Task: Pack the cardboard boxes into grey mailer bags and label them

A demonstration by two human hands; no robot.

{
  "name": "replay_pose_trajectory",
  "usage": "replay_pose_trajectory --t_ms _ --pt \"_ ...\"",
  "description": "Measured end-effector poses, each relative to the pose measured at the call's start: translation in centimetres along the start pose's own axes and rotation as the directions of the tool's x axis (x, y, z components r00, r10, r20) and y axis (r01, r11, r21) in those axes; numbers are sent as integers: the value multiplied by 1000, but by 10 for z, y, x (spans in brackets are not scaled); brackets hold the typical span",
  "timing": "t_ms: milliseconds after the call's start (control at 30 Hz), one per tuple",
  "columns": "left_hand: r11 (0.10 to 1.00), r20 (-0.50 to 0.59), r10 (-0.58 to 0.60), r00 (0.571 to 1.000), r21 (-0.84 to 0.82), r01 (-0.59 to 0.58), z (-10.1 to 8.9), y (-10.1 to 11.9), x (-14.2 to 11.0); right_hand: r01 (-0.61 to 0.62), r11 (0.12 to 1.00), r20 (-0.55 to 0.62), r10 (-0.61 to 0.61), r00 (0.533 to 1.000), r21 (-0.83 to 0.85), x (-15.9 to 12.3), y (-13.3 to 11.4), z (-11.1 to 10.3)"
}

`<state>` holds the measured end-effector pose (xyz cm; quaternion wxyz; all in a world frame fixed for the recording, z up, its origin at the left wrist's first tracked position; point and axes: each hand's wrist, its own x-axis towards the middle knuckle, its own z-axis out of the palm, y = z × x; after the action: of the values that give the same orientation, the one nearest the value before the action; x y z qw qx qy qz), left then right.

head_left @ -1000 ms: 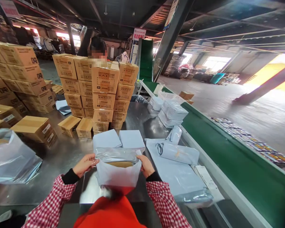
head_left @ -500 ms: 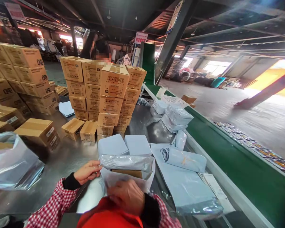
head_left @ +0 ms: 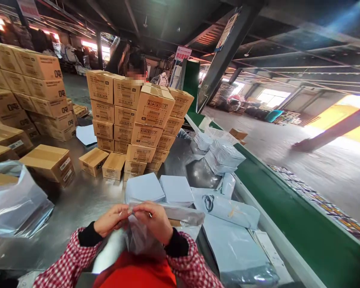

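Observation:
A white plastic mailing bag (head_left: 186,214) lies in front of me, its mouth partly open, with a strip of brown cardboard box (head_left: 175,222) showing inside. My left hand (head_left: 112,220) pinches the bag's left corner between thumb and fingers. Close against it, my right hand (head_left: 154,220) is closed on the same edge, fingertips almost touching the left ones. Just beyond the bag sit two white stacks (head_left: 177,189) side by side. To the right lies a pile of flat white mailing bags (head_left: 228,244), with a rolled white bag (head_left: 231,208) on top.
Tall stacks of brown cartons (head_left: 153,108) stand across the metal table (head_left: 87,204), a person partly hidden behind them. At left are more cartons (head_left: 48,162) and an opened bag (head_left: 21,200). Wrapped parcels (head_left: 225,156) sit beside the green conveyor belt (head_left: 282,200) on the right.
My right hand has moved up and left from the bag's near side to its left corner, meeting my left hand. The bag's mouth has narrowed there, and the view has shifted slightly.

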<state>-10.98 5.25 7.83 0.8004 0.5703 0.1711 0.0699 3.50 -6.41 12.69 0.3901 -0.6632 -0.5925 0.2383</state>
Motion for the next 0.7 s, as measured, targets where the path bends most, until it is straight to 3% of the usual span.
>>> replay_pose_trajectory --t_ms 67,133,233,333,500,700 --pt "1000 -7 12 1000 9 -12 1 1 -2 51 977 -49 -62 997 -208 6 -5 6" --pt "1000 6 27 1000 14 -28 2 3 -4 45 923 -3 -50 999 -381 10 -8 9" --pt "997 57 58 997 52 -61 3 8 -7 67 867 81 -31 996 -494 14 -10 6" --pt "989 72 78 994 117 -86 4 14 -8 63 886 84 -28 996 -459 16 -10 3" --pt "977 74 71 995 196 -84 4 14 -5 -17 966 36 27 999 -258 21 -2 0" --pt "972 62 59 996 225 -72 3 8 -4 -105 980 16 110 994 -172 30 6 -8"
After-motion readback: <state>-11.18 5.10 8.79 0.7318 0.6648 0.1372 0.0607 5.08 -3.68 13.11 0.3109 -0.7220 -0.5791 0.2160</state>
